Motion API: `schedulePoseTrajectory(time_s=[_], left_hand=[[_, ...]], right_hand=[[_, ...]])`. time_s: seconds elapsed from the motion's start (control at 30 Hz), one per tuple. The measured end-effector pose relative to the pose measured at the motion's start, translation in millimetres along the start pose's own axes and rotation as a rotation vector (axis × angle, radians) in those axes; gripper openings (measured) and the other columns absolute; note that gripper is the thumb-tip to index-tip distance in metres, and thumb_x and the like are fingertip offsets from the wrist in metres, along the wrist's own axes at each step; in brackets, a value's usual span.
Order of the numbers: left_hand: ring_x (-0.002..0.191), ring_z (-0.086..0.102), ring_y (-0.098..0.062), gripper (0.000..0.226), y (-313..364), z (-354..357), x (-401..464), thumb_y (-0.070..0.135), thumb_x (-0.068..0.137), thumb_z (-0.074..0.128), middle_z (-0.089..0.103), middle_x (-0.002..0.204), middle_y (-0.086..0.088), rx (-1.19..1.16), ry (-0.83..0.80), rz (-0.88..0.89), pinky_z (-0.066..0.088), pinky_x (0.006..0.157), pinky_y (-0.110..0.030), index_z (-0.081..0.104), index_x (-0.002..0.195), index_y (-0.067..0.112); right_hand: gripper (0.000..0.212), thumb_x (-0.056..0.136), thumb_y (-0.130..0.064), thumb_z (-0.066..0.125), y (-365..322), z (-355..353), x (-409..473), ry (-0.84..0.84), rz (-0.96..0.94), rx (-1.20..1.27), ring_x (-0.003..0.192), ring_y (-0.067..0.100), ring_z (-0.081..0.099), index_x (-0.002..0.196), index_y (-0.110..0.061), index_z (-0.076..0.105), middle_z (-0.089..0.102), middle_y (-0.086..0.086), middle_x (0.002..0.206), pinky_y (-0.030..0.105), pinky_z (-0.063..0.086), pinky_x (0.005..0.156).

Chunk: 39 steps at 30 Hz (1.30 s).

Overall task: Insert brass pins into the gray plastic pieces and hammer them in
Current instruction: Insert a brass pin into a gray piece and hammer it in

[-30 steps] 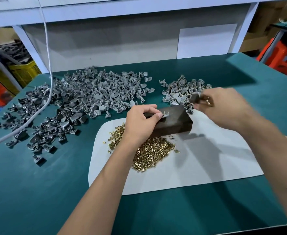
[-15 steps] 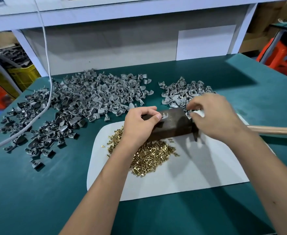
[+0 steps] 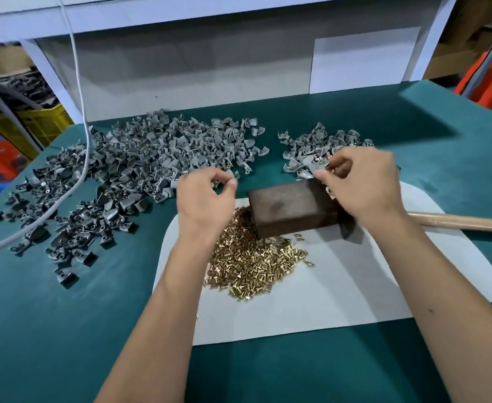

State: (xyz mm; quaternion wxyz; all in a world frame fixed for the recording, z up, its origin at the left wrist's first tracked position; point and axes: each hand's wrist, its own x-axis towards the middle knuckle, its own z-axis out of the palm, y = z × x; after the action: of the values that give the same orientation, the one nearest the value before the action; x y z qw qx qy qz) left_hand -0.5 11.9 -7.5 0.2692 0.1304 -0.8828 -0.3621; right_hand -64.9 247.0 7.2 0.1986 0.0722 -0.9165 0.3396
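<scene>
Brass pins (image 3: 253, 266) lie in a loose heap on the white mat (image 3: 340, 301), spreading from the near left edge of the dark rectangular block (image 3: 292, 209) toward the person. Above the heap, the left hand (image 3: 202, 199) hovers with its fingers curled inward, thumb and forefinger close together near a small gray piece (image 3: 234, 175) at their tips; whether they actually pinch it or only come near it cannot be told. The pins themselves sit below and nearer than that hand's fingertips, not touched by them.

At the block's far right corner, the right hand (image 3: 361, 181) has its fingers bent, thumb and forefinger pinching a gray plastic piece (image 3: 311, 170), which juts out to the left of the fingertips, just over the block's far edge. Behind that hand lies the smaller pile of gray pieces (image 3: 311, 146); the large pile of gray pieces (image 3: 140, 175) spreads across the green table (image 3: 64, 330) to the left, well apart from the pins. A wooden hammer handle (image 3: 465, 221) rests on the mat behind the right wrist. A gray cable (image 3: 79, 158) hangs across the large pile.
</scene>
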Motion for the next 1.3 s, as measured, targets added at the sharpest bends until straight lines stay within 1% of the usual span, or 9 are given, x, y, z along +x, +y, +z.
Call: schedulePoseTrajectory(time_s=[0.17, 0.3, 0.43, 0.63, 0.77, 0.9, 1.03, 1.13, 1.3], left_hand=[[0.08, 0.067, -0.027, 0.02, -25.9, -12.7, 7.2, 0.007, 0.086, 0.07, 0.073, 0.091, 0.004, 0.169, -0.091, -0.139, 0.051, 0.101, -0.054, 0.077, 0.099, 0.02], [0.081, 0.068, -0.017, 0.027, -39.4, -20.4, 10.4, -0.001, 0.086, 0.068, 0.074, 0.108, 0.004, 0.193, -0.102, -0.134, 0.06, 0.082, -0.034, 0.079, 0.102, 0.018], [0.048, 0.053, 0.003, 0.026, -51.0, -32.4, 16.8, -0.005, 0.084, 0.071, 0.066, 0.073, 0.012, 0.138, -0.1, -0.179, 0.036, 0.045, -0.007, 0.08, 0.09, 0.019], [0.059, 0.058, 0.004, 0.024, -62.9, -47.8, 19.9, -0.004, 0.083, 0.068, 0.072, 0.08, 0.007, 0.083, -0.045, -0.235, 0.038, 0.049, -0.002, 0.079, 0.084, 0.016], [0.054, 0.055, 0.002, 0.009, -64.6, -46.8, 20.3, 0.008, 0.084, 0.078, 0.067, 0.072, 0.004, 0.01, 0.044, -0.259, 0.039, 0.05, -0.006, 0.077, 0.09, 0.015], [0.061, 0.073, -0.015, 0.015, -58.5, -47.7, 20.5, 0.011, 0.087, 0.08, 0.071, 0.075, -0.009, -0.182, 0.154, -0.307, 0.058, 0.06, -0.031, 0.066, 0.092, 0.012], [0.06, 0.074, -0.011, 0.011, -54.0, -46.8, 20.5, 0.008, 0.084, 0.08, 0.057, 0.053, 0.008, -0.237, 0.158, -0.304, 0.063, 0.069, -0.039, 0.07, 0.083, 0.011], [0.065, 0.074, -0.01, 0.01, -48.7, -44.3, 20.6, 0.009, 0.084, 0.074, 0.062, 0.051, 0.01, -0.302, 0.133, -0.341, 0.061, 0.072, -0.032, 0.076, 0.085, 0.019], [0.064, 0.068, -0.008, 0.016, -43.4, -39.9, 21.0, 0.002, 0.085, 0.067, 0.079, 0.083, -0.001, -0.549, 0.089, -0.394, 0.055, 0.065, -0.023, 0.077, 0.091, 0.013]], right_hand=[[0.036, 0.083, -0.028, 0.081, 7.2, -3.4, -1.0, 0.107, 0.097, 0.093, 0.082, 0.022, 0.071, 0.116, -0.02, 0.071, 0.075, -0.003, 0.085, 0.042, 0.056, 0.092], [0.023, 0.087, -0.019, 0.077, -25.7, 5.6, -31.0, 0.047, -0.237, 0.122, 0.074, 0.009, 0.063, 0.11, -0.018, 0.073, 0.07, -0.008, 0.086, 0.037, 0.059, 0.081], [0.02, 0.089, -0.02, 0.077, -62.2, 25.6, -69.3, -0.197, -0.627, 0.096, 0.094, 0.016, 0.057, 0.108, -0.014, 0.072, 0.07, -0.003, 0.098, 0.037, 0.052, 0.086], [0.019, 0.097, -0.039, 0.067, -90.5, 40.3, -103.3, -0.536, -1.087, 0.072, 0.1, 0.021, 0.051, 0.1, -0.022, 0.075, 0.064, -0.006, 0.097, 0.039, 0.045, 0.089], [0.022, 0.094, -0.053, 0.064, -100.5, 42.4, -113.8, -0.686, -1.079, 0.049, 0.104, 0.014, 0.045, 0.098, -0.033, 0.074, 0.059, -0.012, 0.098, 0.039, 0.043, 0.087], [0.018, 0.095, -0.049, 0.064, -105.4, 41.1, -114.9, -0.766, -1.047, 0.045, 0.102, 0.009, 0.043, 0.098, -0.035, 0.075, 0.059, -0.014, 0.094, 0.038, 0.041, 0.086], [0.019, 0.101, -0.042, 0.056, -107.2, 42.1, -115.2, -0.722, -1.048, -0.037, 0.102, 0.011, 0.042, 0.099, -0.029, 0.07, 0.058, -0.013, 0.094, 0.036, 0.041, 0.087], [0.024, 0.105, -0.041, 0.048, -105.9, 43.1, -115.0, -0.661, -1.05, -0.131, 0.105, 0.014, 0.043, 0.103, -0.024, 0.064, 0.056, -0.009, 0.101, 0.035, 0.041, 0.09], [0.024, 0.109, -0.036, 0.04, -102.1, 41.5, -109.4, -0.624, -0.99, -0.128, 0.104, 0.017, 0.043, 0.105, -0.019, 0.056, 0.056, -0.004, 0.107, 0.036, 0.041, 0.096]])
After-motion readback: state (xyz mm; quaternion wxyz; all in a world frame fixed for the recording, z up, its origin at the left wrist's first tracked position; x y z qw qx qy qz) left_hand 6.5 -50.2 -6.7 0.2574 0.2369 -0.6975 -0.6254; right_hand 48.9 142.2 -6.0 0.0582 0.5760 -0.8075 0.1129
